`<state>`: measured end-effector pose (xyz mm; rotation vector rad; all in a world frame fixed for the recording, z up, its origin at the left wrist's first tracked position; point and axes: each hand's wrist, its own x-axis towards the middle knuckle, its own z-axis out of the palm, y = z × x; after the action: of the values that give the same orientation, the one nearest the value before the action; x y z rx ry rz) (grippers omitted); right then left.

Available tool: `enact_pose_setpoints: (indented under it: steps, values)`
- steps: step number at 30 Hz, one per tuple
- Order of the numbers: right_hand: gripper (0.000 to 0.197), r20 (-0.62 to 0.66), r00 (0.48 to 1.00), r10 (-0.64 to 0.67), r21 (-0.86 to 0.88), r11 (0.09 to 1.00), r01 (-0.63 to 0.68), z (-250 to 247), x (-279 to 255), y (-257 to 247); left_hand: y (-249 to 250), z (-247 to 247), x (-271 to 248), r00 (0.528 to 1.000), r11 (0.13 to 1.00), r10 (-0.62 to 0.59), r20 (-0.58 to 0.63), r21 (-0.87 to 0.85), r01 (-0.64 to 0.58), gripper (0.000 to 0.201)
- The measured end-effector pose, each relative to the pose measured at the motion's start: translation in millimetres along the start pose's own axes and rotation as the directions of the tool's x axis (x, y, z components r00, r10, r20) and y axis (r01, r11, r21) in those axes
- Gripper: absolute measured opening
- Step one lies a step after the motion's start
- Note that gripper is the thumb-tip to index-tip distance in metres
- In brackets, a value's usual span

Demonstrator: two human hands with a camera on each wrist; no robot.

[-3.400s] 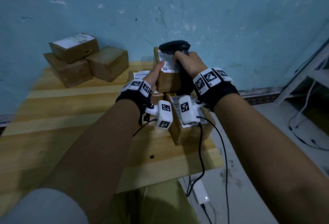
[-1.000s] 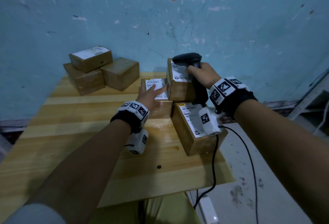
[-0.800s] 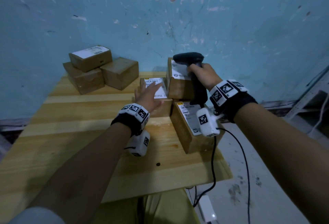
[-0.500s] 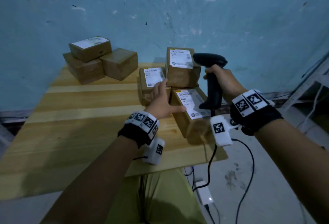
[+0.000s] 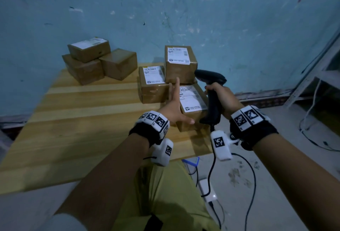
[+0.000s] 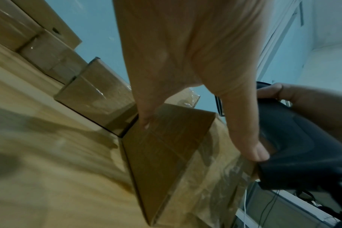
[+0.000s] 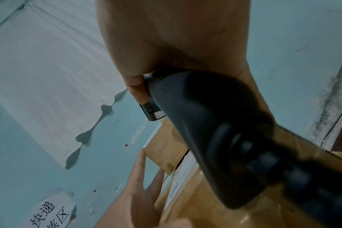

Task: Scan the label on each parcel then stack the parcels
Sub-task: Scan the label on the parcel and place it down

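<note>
Centre-right of the head view, the left hand (image 5: 173, 109) spreads straight fingers (image 6: 144, 117) over the near parcel (image 5: 193, 105) on the counter (image 5: 82, 120). The right hand (image 5: 223, 98) has its fingers wrapped around the scanner (image 5: 211, 91) just right of it. Two labelled parcels (image 5: 179, 63) stand behind; three more sit at upper left.

A black wrist strap (image 5: 147, 133) is being worn on the left arm, topped by a white band (image 5: 154, 119) printed with black square markers. A white camera pod (image 5: 162, 152) bearing one marker is being carried under that wrist. The same black strap (image 5: 255, 135), marked white band (image 5: 246, 116) and white pod (image 5: 220, 143) are being worn on the right arm. Both forearms are being left bare. Yellow-green trousers (image 5: 165, 194) and a pale sleeve (image 5: 62, 223) are being worn.
</note>
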<state>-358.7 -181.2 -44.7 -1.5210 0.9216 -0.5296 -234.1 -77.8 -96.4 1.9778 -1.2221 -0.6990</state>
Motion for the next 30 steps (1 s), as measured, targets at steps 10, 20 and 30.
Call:
enact_pose_setpoints:
  steps: [10,20,30]
  values:
    - [0.017,0.064,0.997,-0.049,-0.004,0.999,0.050,18,-9,-2,-10,-13,-1,0.998,1.000,-0.014,-0.065,-0.020,0.013,0.137]
    - [0.014,0.112,0.972,-0.206,-0.102,0.971,0.218,51,-22,-24,-15,-31,-17,0.989,0.995,-0.025,-0.142,-0.098,0.011,0.120]
    - [0.016,0.299,0.941,-0.157,-0.205,0.953,0.224,147,-5,-57,-65,-106,-52,0.924,0.980,-0.115,-0.365,-0.196,0.044,0.065]
